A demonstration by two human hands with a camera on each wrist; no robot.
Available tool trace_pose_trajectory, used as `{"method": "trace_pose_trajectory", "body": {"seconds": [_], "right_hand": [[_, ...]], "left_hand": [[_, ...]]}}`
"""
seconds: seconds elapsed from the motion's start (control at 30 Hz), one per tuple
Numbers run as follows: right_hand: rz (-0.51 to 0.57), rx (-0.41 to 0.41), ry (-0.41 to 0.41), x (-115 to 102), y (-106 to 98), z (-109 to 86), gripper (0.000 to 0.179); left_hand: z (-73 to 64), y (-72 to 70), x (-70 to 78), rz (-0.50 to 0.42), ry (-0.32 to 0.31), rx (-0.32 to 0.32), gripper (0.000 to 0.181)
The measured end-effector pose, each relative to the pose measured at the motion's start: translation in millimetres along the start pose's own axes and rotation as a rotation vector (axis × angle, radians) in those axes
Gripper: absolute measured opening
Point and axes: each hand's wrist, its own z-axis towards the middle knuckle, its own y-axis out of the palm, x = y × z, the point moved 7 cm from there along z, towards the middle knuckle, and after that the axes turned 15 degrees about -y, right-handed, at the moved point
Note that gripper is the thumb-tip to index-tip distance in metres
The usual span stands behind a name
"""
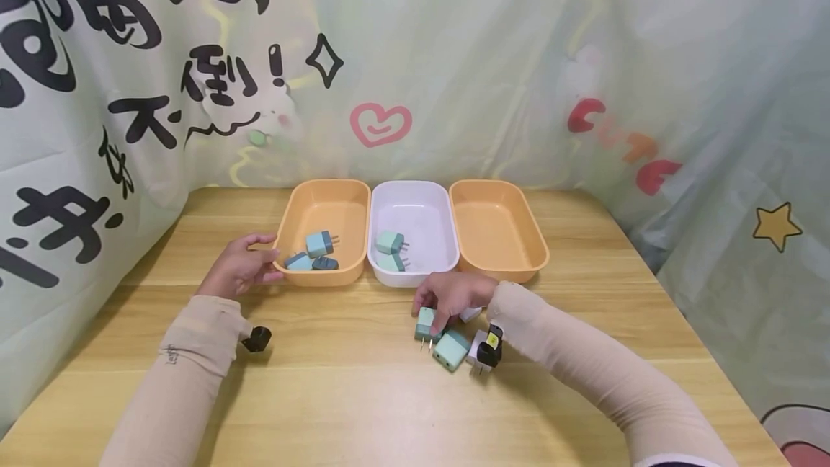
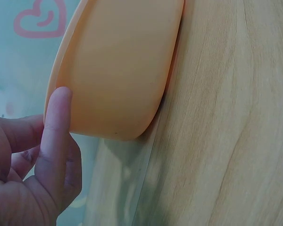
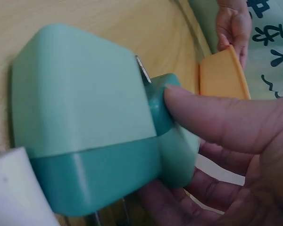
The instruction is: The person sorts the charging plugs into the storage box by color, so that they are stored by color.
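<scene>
My left hand grips the near left edge of the left orange tray, thumb against its outer wall in the left wrist view. My right hand pinches a green charger plug between thumb and fingers, its metal prongs toward me. Beside it lies a second green charger plug, which fills much of the right wrist view. A white charger plug sits right of that, partly behind the black wrist camera. Another white plug is mostly hidden under my right hand.
Blue charger plugs lie in the left orange tray. The white tray, touching it, holds two green plugs. A right orange tray adjoins the white one. Behind the wooden table hangs a printed curtain.
</scene>
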Motion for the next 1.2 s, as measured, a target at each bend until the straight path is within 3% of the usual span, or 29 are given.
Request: {"method": "trace_pose_trajectory", "body": {"seconds": [0.53, 0.87, 1.2], "right_hand": [[0.001, -0.001, -0.022, -8, -2, 0.3, 0.027], [0.099, -0.001, -0.034, -13, -4, -4.6, 0.02], [0.124, 0.01, -0.055, -25, -15, -7.6, 0.02]], "left_hand": [[-0.4, -0.3, 2.0, 0.001, -0.009, -0.005, 0.059], [1.0, 0.7, -0.8, 0.011, -0.018, 0.006, 0.059], [0.4, -0.3, -0.1, 0.005, -0.015, 0.008, 0.058]]}}
